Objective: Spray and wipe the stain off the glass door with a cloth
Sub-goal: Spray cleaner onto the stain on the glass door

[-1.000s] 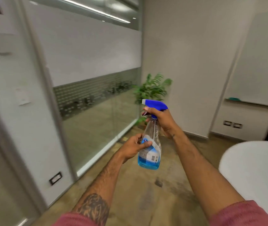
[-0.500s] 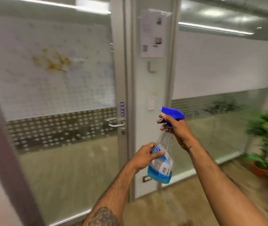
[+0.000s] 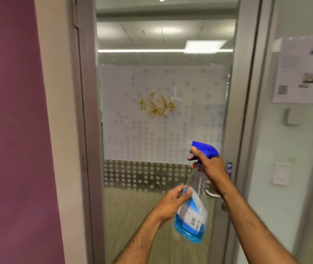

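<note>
Both my hands are gripping the spray bottle (image 3: 192, 212) below the stain (image 3: 156, 105) on the glass door (image 3: 152, 130): right hand (image 3: 210, 166) curling round its trigger, left hand (image 3: 172, 202) closing on its body.

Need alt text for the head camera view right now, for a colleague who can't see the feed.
Two bare hands hold a spray bottle of blue liquid before a glass door: the right hand grips the blue trigger head, the left hand steadies the body. A yellow-orange stain marks the frosted dotted panel above the bottle. No cloth is visible.
</note>
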`<act>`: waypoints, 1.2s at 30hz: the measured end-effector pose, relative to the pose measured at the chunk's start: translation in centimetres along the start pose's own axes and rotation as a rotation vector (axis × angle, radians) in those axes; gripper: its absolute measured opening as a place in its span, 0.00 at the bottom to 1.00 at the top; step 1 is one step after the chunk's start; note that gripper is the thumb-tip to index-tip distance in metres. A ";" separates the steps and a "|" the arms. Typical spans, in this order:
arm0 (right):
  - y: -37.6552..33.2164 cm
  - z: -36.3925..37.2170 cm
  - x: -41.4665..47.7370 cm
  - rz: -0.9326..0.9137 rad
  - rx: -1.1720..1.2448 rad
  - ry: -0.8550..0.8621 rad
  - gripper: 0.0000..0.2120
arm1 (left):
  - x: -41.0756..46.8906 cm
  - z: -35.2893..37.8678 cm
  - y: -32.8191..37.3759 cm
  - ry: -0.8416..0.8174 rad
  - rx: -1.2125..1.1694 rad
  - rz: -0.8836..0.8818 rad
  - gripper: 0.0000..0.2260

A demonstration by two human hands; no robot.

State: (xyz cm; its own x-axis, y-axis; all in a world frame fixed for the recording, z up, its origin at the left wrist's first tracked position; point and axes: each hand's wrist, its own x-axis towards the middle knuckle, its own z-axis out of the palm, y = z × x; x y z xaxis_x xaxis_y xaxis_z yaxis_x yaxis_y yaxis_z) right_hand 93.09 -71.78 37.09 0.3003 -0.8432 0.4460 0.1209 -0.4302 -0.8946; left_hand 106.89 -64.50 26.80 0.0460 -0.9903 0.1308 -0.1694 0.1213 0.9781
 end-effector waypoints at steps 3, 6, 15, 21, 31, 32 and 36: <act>-0.3 1.9 4.5 -0.045 0.011 -0.066 0.18 | 2.6 -2.7 1.1 0.067 0.010 0.034 0.20; -0.3 3.6 8.5 -0.047 0.063 -0.132 0.16 | 5.3 -5.0 1.8 0.112 -0.011 0.053 0.21; 1.2 9.7 17.2 -0.009 0.143 -0.218 0.14 | 12.0 -11.9 1.7 0.097 -0.184 0.088 0.20; 0.9 14.4 20.3 -0.082 0.110 -0.082 0.10 | 16.2 -19.1 1.3 0.075 0.009 0.155 0.25; -1.6 21.2 25.7 -0.238 -0.070 0.263 0.08 | 25.7 -39.5 8.0 0.863 1.154 0.608 0.32; -1.8 21.7 26.0 -0.250 -0.079 0.296 0.04 | 26.9 -40.7 8.7 0.882 1.199 0.628 0.33; -2.0 23.4 26.6 -0.284 -0.164 0.400 0.08 | 30.6 -44.1 9.1 0.990 1.353 0.665 0.34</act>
State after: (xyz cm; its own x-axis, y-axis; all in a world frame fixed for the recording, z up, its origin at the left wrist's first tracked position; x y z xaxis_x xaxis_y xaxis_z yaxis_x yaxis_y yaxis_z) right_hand 123.02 -85.77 50.09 -0.1120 -0.7294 0.6748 -0.0142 -0.6779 -0.7350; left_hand 150.17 -90.77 46.82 0.0657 -0.3399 0.9382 -0.9808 -0.1950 -0.0020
